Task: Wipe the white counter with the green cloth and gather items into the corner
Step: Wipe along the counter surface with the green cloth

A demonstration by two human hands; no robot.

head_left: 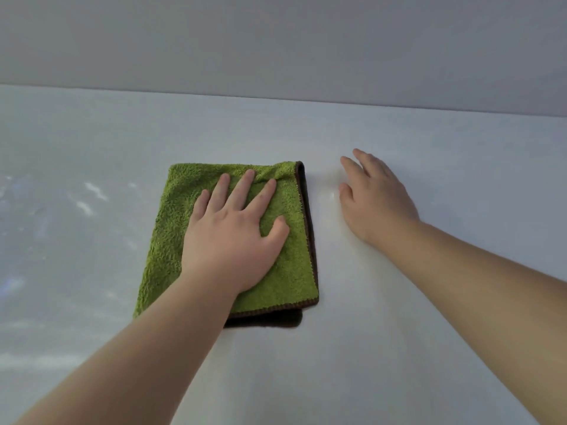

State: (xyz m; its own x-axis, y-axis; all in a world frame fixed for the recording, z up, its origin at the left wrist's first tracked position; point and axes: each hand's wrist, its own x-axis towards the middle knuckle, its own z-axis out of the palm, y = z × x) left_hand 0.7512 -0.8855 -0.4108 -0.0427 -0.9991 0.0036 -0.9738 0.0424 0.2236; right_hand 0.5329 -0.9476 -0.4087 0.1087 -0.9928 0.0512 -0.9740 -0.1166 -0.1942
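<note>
Two hands down on the white counter [399,332]. Our left hand [236,231] lies flat, fingers spread, pressing the folded green cloth [171,240], whose long axis runs away from us. Our right hand [372,197] rests open just right of the cloth, apart from it. No containers or items in view to gather yet.

Left hand [234,237] flat, fingers spread, palm down; right hand [376,197] open, palm down.
</note>
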